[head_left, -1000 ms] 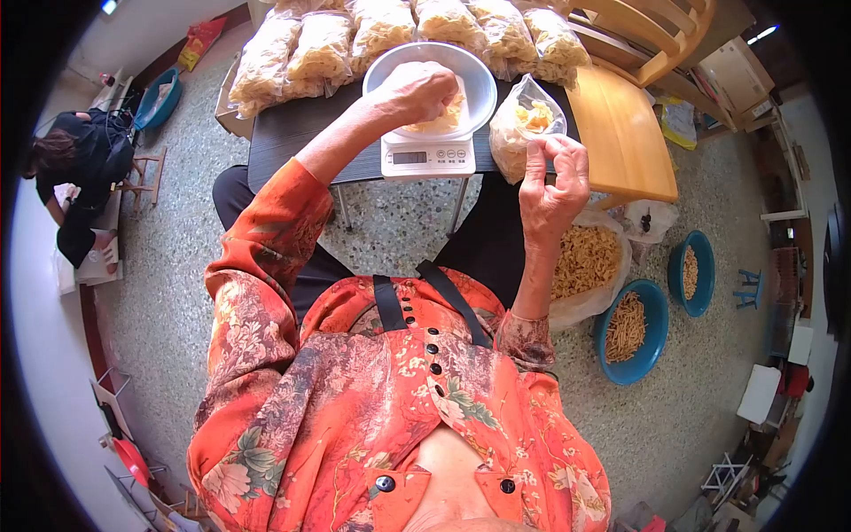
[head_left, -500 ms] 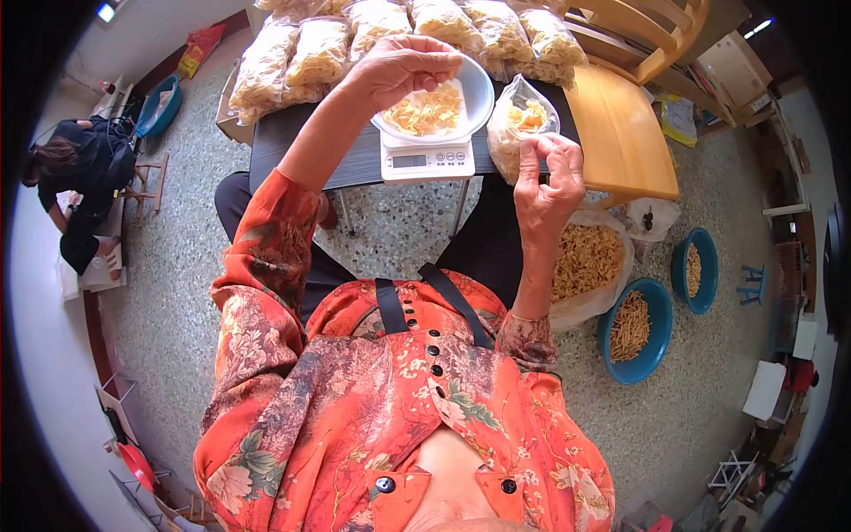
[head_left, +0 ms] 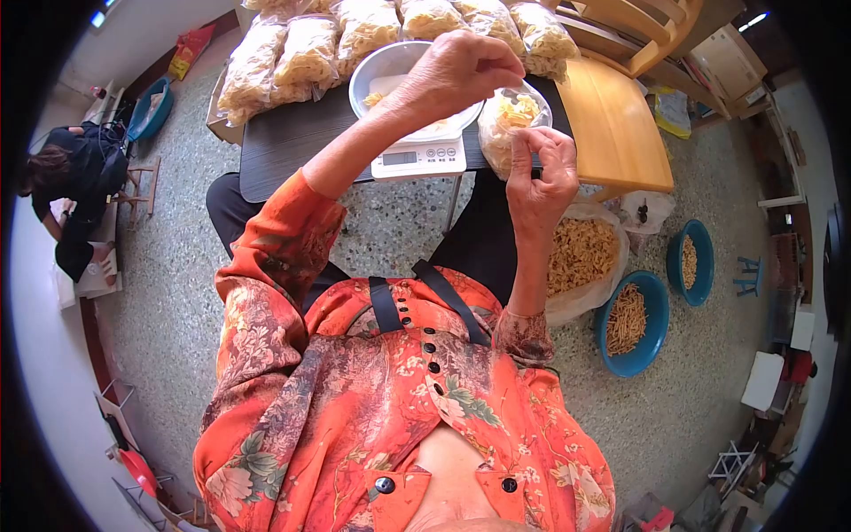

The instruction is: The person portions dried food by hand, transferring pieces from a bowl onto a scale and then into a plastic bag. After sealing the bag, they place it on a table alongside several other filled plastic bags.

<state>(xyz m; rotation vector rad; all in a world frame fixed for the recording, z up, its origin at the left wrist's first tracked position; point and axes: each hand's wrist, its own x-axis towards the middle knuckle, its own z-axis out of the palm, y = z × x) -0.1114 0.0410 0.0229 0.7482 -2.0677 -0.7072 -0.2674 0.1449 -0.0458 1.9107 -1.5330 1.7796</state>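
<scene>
Your left hand [head_left: 465, 78], fingertips together, is near the bag [head_left: 498, 133]. Your right hand [head_left: 543, 170] pinches the bag's edge.

Bowl [head_left: 376, 69] on scale [head_left: 418, 160], bag [head_left: 494, 142] right

A dark desk [head_left: 282, 146] with a wood-grain top. Near its front edge sits a white kitchen scale [head_left: 418, 161] with a small display. At its right side stands an open clear bag [head_left: 493, 146] of pale yellow pieces, and filled clear bags [head_left: 368, 34] line the far side. Below is a grey speckled floor [head_left: 390, 222], bearing a large open sack [head_left: 581, 306], two blue basins [head_left: 653, 341] and a small blue stool [head_left: 748, 277].
</scene>
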